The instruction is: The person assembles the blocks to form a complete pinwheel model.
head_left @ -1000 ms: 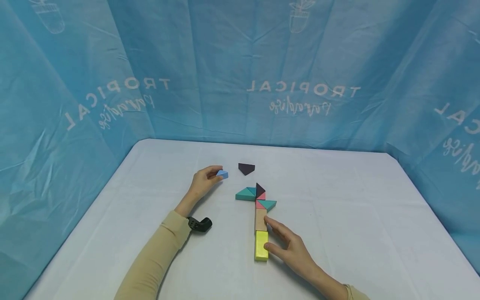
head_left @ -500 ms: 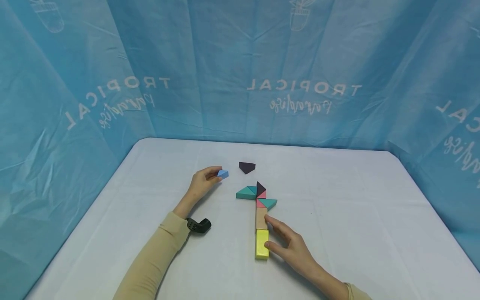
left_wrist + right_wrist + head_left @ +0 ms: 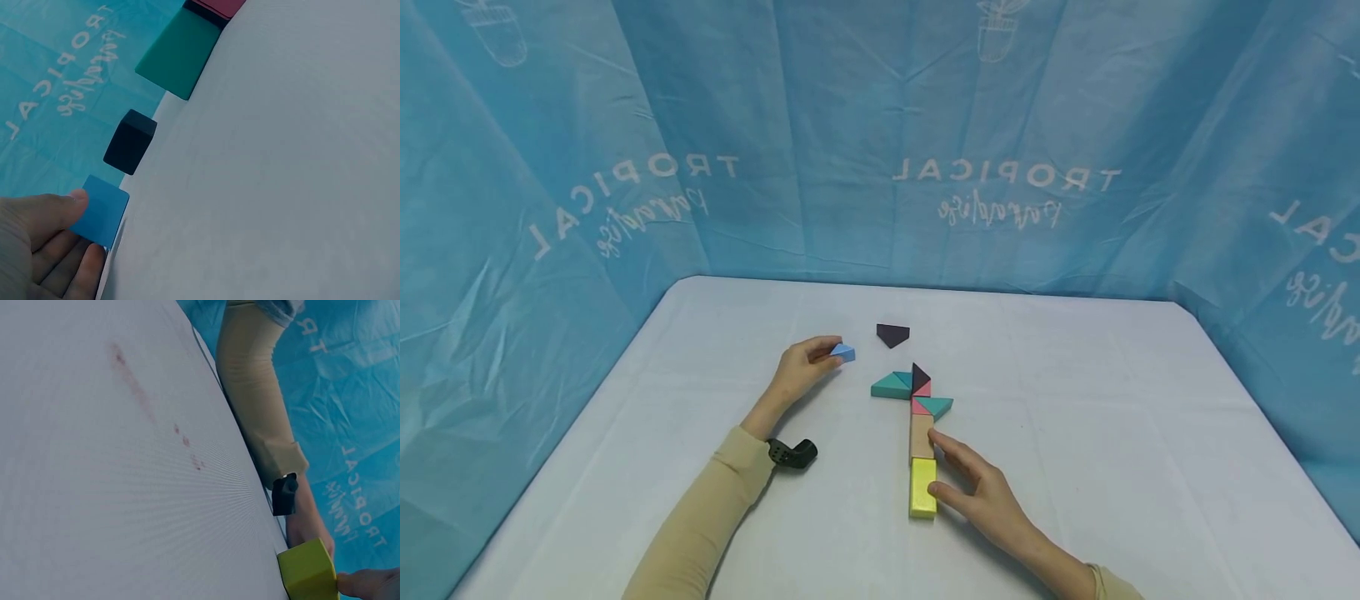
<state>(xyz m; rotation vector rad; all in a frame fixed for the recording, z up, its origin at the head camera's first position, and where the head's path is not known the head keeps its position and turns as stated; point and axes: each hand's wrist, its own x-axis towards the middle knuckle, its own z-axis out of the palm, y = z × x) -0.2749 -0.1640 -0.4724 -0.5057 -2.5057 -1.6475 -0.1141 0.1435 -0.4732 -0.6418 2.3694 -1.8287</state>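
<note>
My left hand (image 3: 801, 367) pinches a small light-blue triangular block (image 3: 844, 352) between thumb and fingers, at the table's far left of centre. The left wrist view shows the thumb lying on a face of this blue block (image 3: 103, 211). My right hand (image 3: 988, 498) reaches in from the right with its fingers loosely extended. Its thumb touches the right side of the yellow block (image 3: 922, 488), and its index fingertip meets the natural wood block (image 3: 922, 437) just beyond. In the right wrist view the thumb (image 3: 365, 584) is against the yellow block (image 3: 307, 572).
Beyond the wood block, the row continues with pink pieces (image 3: 919, 407), a green triangle (image 3: 936, 407), a dark triangle (image 3: 920, 380) and teal-green pieces (image 3: 891, 386). A separate black five-sided block (image 3: 892, 335) lies farther back. Blue printed curtain (image 3: 850, 125) surrounds the white table (image 3: 1075, 400).
The left hand, with the blue block pinched in it, has shifted very slightly left and nearer. The right hand stays in place, and the row of blocks looks the same.
</note>
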